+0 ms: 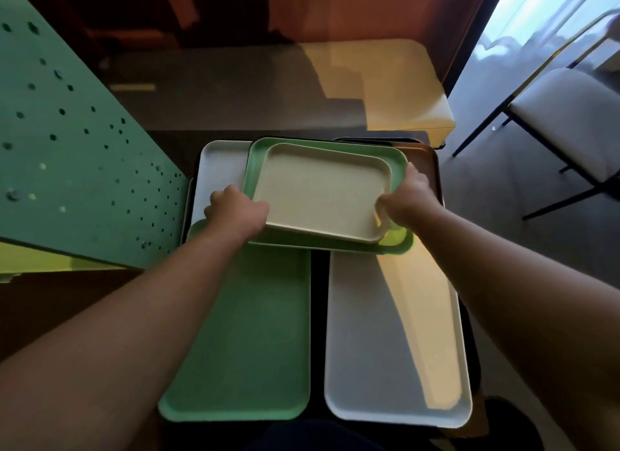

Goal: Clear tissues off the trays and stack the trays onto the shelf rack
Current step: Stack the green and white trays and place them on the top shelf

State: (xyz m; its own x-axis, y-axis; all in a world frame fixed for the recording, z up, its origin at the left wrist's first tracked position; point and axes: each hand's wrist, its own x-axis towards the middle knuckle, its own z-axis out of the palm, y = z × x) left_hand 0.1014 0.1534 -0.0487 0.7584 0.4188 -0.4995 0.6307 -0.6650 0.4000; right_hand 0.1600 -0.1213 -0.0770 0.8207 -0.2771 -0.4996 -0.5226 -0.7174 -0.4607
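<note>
A small cream tray (322, 192) lies nested in a green tray (397, 160) at the middle of the view. My left hand (236, 209) grips the pair at its left edge, and my right hand (407, 195) grips it at the right edge. Under them lie a long green tray (248, 333) on the left and a long white tray (385, 343) on the right. Another white tray (221, 162) and a brown tray (424, 158) show behind the held pair. No tissue is visible on any tray.
A green perforated metal panel (67, 155) stands at the left, close to the trays. A cushioned bench (385, 85) lies beyond the trays. A chair with black legs and a pale seat (570, 115) stands at the right on the grey floor.
</note>
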